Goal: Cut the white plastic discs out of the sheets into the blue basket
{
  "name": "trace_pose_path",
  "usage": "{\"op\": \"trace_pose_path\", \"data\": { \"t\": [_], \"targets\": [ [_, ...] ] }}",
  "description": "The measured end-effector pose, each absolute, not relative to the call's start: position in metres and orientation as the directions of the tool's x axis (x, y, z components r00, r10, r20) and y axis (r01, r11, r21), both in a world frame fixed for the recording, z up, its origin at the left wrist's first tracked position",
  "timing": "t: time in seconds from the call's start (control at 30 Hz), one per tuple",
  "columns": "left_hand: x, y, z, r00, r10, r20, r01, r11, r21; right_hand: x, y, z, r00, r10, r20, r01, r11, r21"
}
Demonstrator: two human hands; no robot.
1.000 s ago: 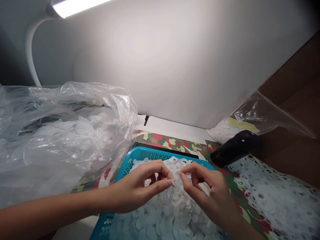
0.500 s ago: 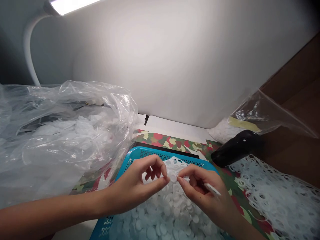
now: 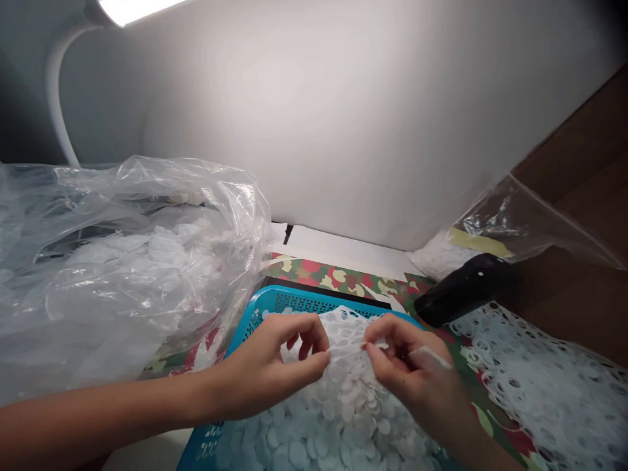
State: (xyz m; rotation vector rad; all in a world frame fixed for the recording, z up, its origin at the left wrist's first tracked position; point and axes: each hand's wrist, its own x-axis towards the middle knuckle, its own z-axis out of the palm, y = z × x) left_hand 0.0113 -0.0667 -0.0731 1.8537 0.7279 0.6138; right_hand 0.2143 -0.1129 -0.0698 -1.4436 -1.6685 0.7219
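Observation:
Over the blue plastic basket (image 3: 255, 317) my left hand (image 3: 275, 369) and my right hand (image 3: 409, 376) meet, fingertips pinched on a thin white perforated sheet (image 3: 346, 337) stretched between them. The basket is heaped with small white round discs (image 3: 333, 432). My right hand also has a strip of the same white sheet running back across its fingers. Both forearms come in from the lower edge.
A large clear plastic bag (image 3: 122, 261) of white material fills the left. A pile of punched-out white sheets (image 3: 534, 386) lies at the right on a camouflage-pattern mat (image 3: 338, 278). A black tool (image 3: 466, 288) and a smaller clear bag (image 3: 515, 229) sit behind it. A lamp (image 3: 59, 85) shines overhead.
My hands have drawn slightly apart, pulling the white sheet taut between the pinched fingertips. My right hand has risen a little. Nothing else moved.

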Motion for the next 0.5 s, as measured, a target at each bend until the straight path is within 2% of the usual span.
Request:
{"op": "trace_pose_path", "data": {
  "t": [0.1,0.2,0.5],
  "targets": [
    [0.008,-0.065,-0.073,0.676,0.735,0.050,0.171,-0.223,0.960,0.224,-0.108,-0.072,0.217,0.946,0.242,0.307,0.169,-0.937],
    [0.008,-0.064,-0.074,0.648,0.761,0.040,0.140,-0.170,0.976,0.233,-0.101,-0.069,0.358,0.895,0.264,0.151,0.224,-0.963],
    [0.010,-0.065,-0.075,0.684,0.729,0.021,0.184,-0.200,0.962,0.234,-0.097,-0.071,0.296,0.927,0.230,0.080,0.216,-0.973]
  ]
}}
